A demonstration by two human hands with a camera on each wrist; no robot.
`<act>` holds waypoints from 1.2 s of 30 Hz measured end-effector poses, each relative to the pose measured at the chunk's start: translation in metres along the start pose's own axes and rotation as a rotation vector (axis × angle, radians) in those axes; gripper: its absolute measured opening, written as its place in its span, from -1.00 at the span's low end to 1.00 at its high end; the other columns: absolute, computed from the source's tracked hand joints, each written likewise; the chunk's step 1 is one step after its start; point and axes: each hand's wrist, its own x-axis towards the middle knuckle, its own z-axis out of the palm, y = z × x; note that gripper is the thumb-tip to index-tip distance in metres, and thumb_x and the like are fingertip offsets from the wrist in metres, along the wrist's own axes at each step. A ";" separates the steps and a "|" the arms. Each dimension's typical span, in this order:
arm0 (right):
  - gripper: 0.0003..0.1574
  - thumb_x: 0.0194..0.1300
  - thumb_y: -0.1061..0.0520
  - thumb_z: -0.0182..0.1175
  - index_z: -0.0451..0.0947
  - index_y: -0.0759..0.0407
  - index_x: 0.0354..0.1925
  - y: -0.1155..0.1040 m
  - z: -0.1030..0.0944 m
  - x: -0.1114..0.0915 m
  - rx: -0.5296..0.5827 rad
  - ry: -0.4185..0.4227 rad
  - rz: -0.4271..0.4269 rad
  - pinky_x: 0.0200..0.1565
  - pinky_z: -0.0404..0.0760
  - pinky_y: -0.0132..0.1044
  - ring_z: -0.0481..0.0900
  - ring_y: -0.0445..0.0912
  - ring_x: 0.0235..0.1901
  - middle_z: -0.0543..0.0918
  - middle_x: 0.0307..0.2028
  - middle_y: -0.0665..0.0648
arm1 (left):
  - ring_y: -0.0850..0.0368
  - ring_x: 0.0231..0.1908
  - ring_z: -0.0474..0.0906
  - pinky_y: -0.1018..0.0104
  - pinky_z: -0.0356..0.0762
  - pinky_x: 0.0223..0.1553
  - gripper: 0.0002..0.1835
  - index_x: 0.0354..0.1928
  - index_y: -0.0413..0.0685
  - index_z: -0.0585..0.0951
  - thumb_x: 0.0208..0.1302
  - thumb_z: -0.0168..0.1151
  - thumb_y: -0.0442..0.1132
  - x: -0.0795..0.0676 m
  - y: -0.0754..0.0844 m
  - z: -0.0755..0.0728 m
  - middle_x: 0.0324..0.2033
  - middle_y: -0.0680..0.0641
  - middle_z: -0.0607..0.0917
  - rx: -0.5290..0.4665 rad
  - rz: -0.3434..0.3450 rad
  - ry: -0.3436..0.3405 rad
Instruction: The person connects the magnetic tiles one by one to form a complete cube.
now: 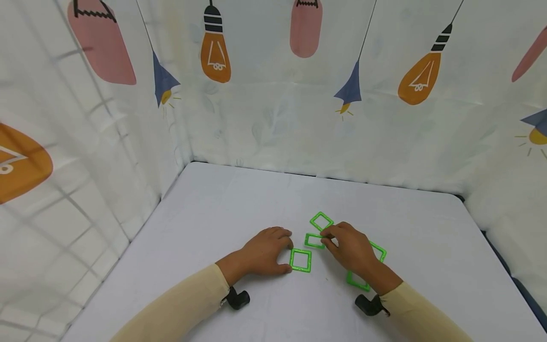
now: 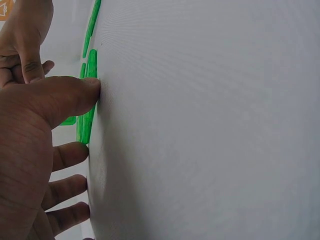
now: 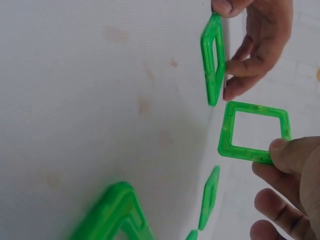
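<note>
My right hand (image 1: 351, 248) pinches a green square magnetic tile (image 3: 256, 107) by one corner, between thumb and fingertips, and the tile stands tilted up off the table. A second green square tile (image 1: 301, 250) lies flat beside my left hand (image 1: 266, 251). The left thumb and fingertips touch its near edge and corners, spread rather than wrapped round it. Just beyond the right fingertips lies another green tile (image 1: 315, 225), turned like a diamond. Two more green tiles, one upper (image 1: 378, 246) and one lower (image 1: 358, 286), lie partly hidden beneath the right hand and wrist.
A white-covered table (image 1: 222, 204) carries everything. White curtains (image 1: 273, 123) printed with lamps and bulbs enclose its far edge and sides. Each wrist bears a small black camera, one on the left (image 1: 238, 299) and one on the right (image 1: 368, 305).
</note>
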 end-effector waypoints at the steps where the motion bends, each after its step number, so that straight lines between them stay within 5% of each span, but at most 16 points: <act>1: -0.80 0.25 0.09 0.49 0.73 -0.06 -0.14 -0.001 0.001 0.001 -0.002 -0.006 0.004 -0.40 0.58 -0.32 0.66 -0.12 -0.25 0.65 -0.19 -0.02 | 0.01 0.42 0.28 0.09 0.21 0.44 -0.47 0.15 0.13 0.62 0.24 0.36 0.22 0.000 0.000 0.000 0.35 0.01 0.48 -0.002 -0.002 -0.001; 36: -0.81 0.27 0.07 0.48 0.71 -0.06 -0.14 -0.017 0.014 0.010 -0.003 -0.069 -0.016 -0.34 0.59 -0.33 0.65 -0.13 -0.21 0.64 -0.20 -0.05 | 0.04 0.42 0.30 0.11 0.21 0.44 -0.49 0.12 0.12 0.63 0.23 0.39 0.19 0.001 -0.003 0.005 0.34 0.02 0.50 -0.031 -0.012 0.032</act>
